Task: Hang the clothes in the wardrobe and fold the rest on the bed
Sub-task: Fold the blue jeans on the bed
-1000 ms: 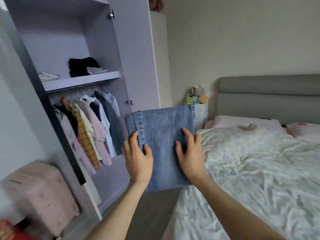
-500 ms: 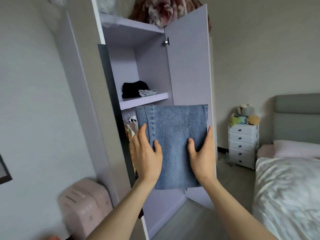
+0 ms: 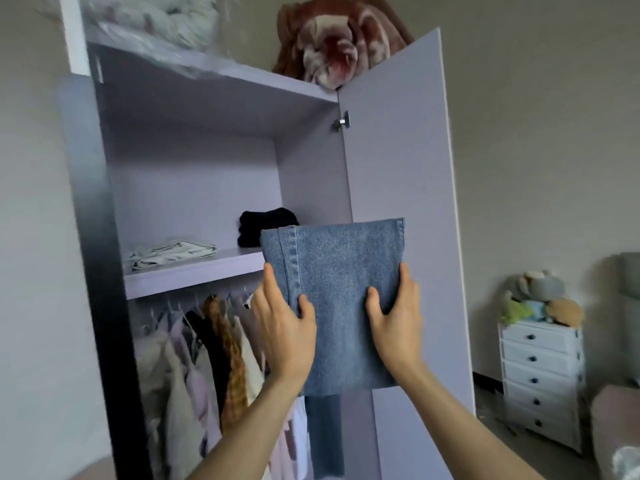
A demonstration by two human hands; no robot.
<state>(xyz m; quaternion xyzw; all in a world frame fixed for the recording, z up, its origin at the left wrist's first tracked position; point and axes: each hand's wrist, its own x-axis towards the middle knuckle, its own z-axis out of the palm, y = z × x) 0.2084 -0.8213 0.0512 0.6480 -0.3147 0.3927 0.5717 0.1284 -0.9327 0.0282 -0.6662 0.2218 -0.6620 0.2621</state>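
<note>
folded jeans (image 3: 341,303), thick, heavy-looking denim that seems stiff enough to keep its fold, sit before the wardrobe shelf (image 3: 194,271), left hand (image 3: 285,327) and right hand (image 3: 398,323) gripping opposite side edges.

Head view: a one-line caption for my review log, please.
Both hands, left and right, hold folded blue denim jeans before the open lilac wardrobe's shelf.
</note>
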